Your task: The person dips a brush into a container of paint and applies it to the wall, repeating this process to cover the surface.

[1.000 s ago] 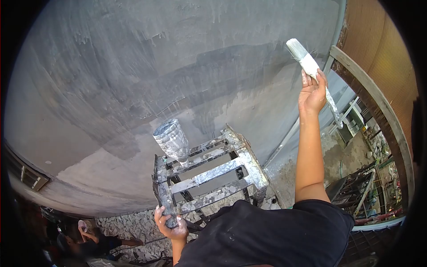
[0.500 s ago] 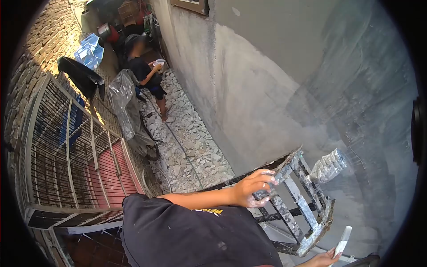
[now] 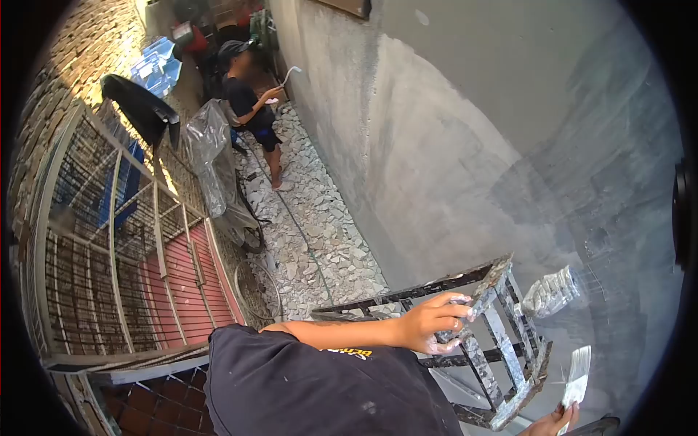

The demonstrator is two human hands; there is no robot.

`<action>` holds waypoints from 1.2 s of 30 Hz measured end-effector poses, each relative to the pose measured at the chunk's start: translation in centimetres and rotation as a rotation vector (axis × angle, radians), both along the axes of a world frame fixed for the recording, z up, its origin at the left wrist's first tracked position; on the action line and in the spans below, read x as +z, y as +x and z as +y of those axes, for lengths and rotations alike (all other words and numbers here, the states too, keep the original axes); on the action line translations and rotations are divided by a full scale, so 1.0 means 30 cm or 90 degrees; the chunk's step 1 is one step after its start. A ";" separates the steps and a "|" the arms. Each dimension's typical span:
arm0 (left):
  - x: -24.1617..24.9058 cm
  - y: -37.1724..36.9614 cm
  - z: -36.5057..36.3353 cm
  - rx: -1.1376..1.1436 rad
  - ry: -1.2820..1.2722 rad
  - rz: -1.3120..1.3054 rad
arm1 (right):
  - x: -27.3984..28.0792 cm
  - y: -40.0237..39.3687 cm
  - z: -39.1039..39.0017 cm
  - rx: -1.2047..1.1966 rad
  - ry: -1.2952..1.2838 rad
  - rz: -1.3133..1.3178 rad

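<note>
My left hand, its fingertips smeared white, is closed around the upper rail of a paint-spattered ladder. Low on the right, my right hand grips a flat white paintbrush, its wide end pointing up near the wall. Part of that hand is cut off by the frame's lower edge. Beside the ladder top is a crinkled, silvery, bottle-like thing; what holds it there cannot be made out.
A grey plastered wall rises on the right. Pale rubble covers the ground below, crossed by a cable. Left stands a large wire cage. Farther off, a person holds a pale long-handled tool. Grey plastic sheeting hangs near them.
The paintbrush has turned, showing its broad face, and risen slightly. My left hand stays on the ladder. The far person has raised the pale tool. The view has shifted a little.
</note>
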State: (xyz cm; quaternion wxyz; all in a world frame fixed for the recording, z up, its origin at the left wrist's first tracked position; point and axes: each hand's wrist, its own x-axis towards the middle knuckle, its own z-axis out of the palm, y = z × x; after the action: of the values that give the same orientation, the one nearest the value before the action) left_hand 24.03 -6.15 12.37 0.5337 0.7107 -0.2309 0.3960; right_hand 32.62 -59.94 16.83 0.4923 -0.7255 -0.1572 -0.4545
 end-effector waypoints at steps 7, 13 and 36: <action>0.005 0.017 0.005 0.017 0.045 0.005 | 0.541 -0.101 0.555 0.073 -0.313 0.020; 0.018 0.016 0.000 0.021 0.063 0.014 | 0.700 0.020 0.673 0.132 -0.337 0.030; -0.001 0.012 0.002 0.016 0.054 0.023 | 0.808 0.425 0.822 0.228 -0.457 0.438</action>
State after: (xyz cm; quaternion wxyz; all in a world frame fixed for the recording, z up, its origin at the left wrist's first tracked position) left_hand 24.39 -6.10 12.35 0.5018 0.7426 -0.2291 0.3799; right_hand 45.38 -35.27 41.07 0.3061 -0.9174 -0.2538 -0.0164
